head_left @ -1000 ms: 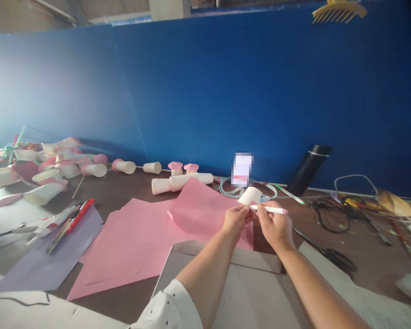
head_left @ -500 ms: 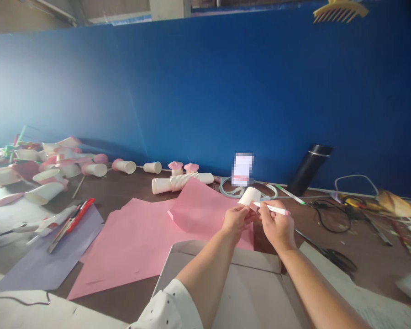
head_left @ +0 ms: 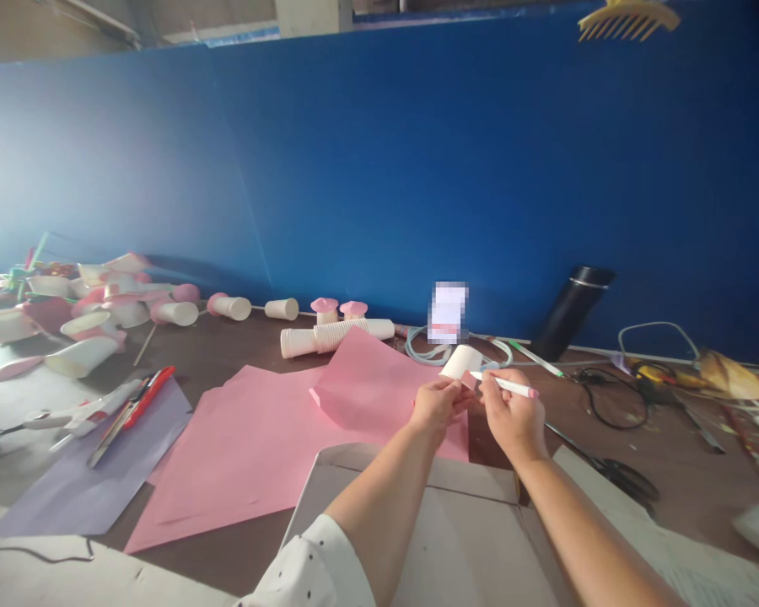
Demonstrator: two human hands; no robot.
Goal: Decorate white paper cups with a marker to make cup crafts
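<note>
My left hand (head_left: 438,405) is closed around a white paper cup (head_left: 460,362), which lies tilted with its base pointing up and away. A small pink paper piece (head_left: 468,380) shows against the cup's near right side. In my right hand (head_left: 512,415) is a white marker (head_left: 512,387) with a pink end, pinched between thumb and fingers. Its tip points left and meets or nearly meets the pink piece; exact contact is too small to tell. Below the hands lie large pink paper sheets (head_left: 246,447) and a pale grey board or box (head_left: 461,539).
A stack of paper cups (head_left: 335,335) lies behind the paper. Many cups with pink parts (head_left: 110,303) crowd the left. A red box cutter (head_left: 132,409) rests on purple paper (head_left: 88,480). Scissors (head_left: 626,478), cables (head_left: 613,396) and a black flask (head_left: 573,312) are at right.
The marker and my right hand have shifted very slightly right. My left hand and the cup stay where they were.
</note>
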